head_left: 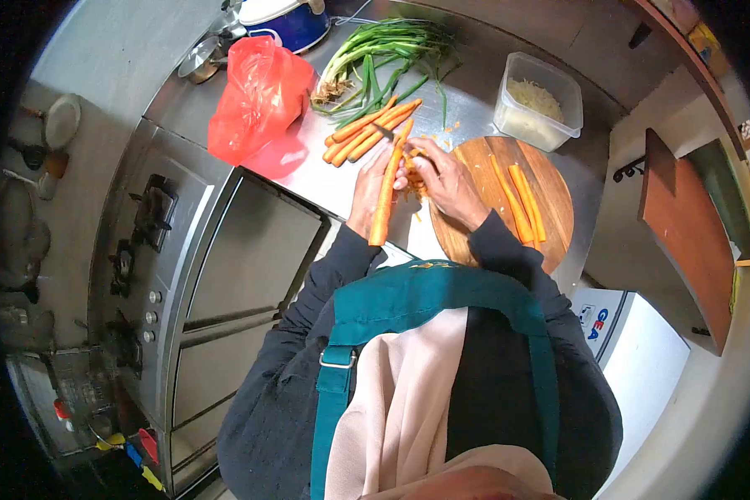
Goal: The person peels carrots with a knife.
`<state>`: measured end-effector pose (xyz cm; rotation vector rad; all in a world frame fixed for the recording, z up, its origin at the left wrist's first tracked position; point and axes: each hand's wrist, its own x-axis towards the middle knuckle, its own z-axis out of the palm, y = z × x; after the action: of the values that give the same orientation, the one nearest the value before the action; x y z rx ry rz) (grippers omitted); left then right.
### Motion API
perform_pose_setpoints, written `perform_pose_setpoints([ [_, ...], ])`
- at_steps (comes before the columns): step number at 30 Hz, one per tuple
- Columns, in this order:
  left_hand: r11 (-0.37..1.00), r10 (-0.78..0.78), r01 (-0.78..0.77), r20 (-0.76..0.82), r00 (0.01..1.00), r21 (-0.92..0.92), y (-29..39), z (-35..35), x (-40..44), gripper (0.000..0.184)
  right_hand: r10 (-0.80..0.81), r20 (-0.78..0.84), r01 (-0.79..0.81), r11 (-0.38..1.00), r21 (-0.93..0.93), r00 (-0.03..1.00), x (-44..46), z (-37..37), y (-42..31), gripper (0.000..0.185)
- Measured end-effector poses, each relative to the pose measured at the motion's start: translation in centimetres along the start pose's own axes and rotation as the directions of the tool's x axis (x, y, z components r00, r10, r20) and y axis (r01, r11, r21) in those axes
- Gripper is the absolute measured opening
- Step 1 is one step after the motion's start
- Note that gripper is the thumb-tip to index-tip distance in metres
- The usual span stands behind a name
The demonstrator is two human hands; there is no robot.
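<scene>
My left hand [367,196] is closed around a carrot [381,208], whose thick end points toward my body. Across the carrot's far end lies the dark blade of a small knife [384,132]. My right hand [448,185] is closed on this knife, its handle mostly hidden by the fingers. Orange peelings [419,185] lie under and between both hands. Just beyond my left hand is a pile of several whole carrots [362,133]. To the right, peeled carrots [521,200] rest on a round wooden cutting board [483,158].
Spring onions [392,46] lie at the back beside a red plastic bag [257,100]. A clear plastic tub [550,125] of pale shreds stands behind the board. A blue pot [287,29] is at the far left; a gas stove [154,217] is at left.
</scene>
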<state>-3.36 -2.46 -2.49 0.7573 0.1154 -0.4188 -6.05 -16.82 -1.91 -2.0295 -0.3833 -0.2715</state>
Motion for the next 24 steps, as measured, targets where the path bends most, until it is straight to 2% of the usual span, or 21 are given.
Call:
perform_pose_setpoints([
  [3, 0.999, -0.046, 0.046, 0.027, 0.999, -0.026, -0.6, 0.0, -0.5, 0.025, 0.005, -0.064, -0.005, 1.0, -0.009, 0.998, 0.3, -0.2, 0.8, 0.031],
  [5, 0.999, -0.039, 0.039, -0.008, 0.999, -0.018, -0.5, 0.0, -0.6, 0.023, 0.139, 0.053, -0.141, 0.99, 0.026, 0.989, 0.0, -0.6, -0.3, 0.036],
  [6, 0.999, -0.038, 0.038, -0.03, 0.999, -0.006, -0.5, -0.3, -0.6, 0.022, 0.12, 0.101, -0.129, 0.987, 0.091, 0.988, -0.3, -0.5, -0.7, 0.046],
  [9, 0.999, -0.006, 0.008, -0.056, 0.998, 0.032, -0.5, -0.6, -0.1, 0.021, 0.078, 0.128, -0.097, 0.984, 0.152, 0.989, -0.4, 0.4, -0.2, 0.052],
  [11, 1.0, 0.001, -0.002, 0.003, 1.0, 0.008, -0.6, -0.4, -0.1, 0.021, 0.054, 0.084, -0.067, 0.984, 0.167, 0.995, 0.0, -0.3, -0.9, 0.055],
  [13, 1.0, -0.006, 0.006, 0.007, 1.0, 0.017, -0.4, 0.4, -0.6, 0.021, 0.147, 0.111, -0.158, 0.983, 0.09, 0.983, 0.7, -1.3, -1.5, 0.054],
  [14, 0.999, -0.021, 0.021, 0.01, 1.0, 0.026, -0.3, 0.6, -0.8, 0.021, 0.089, 0.04, -0.092, 0.991, 0.098, 0.995, 0.8, -1.1, -0.5, 0.053],
  [18, 0.999, -0.044, 0.045, 0.047, 0.998, -0.024, -0.8, 0.0, -0.5, 0.022, 0.036, 0.016, -0.036, 0.999, 0.024, 0.999, 1.0, -1.1, 0.8, 0.054],
  [20, 0.99, -0.057, 0.067, 0.082, 0.995, -0.123, -0.9, -0.2, -0.4, 0.022, -0.045, -0.037, 0.048, 0.996, 0.07, 0.998, 1.0, -1.1, 0.8, 0.052],
  [24, 0.958, -0.108, 0.135, 0.118, 0.987, -0.251, -0.8, -0.3, -0.3, 0.021, -0.023, -0.033, 0.023, 1.0, 0.012, 0.999, 1.1, -1.4, 0.2, 0.047],
])
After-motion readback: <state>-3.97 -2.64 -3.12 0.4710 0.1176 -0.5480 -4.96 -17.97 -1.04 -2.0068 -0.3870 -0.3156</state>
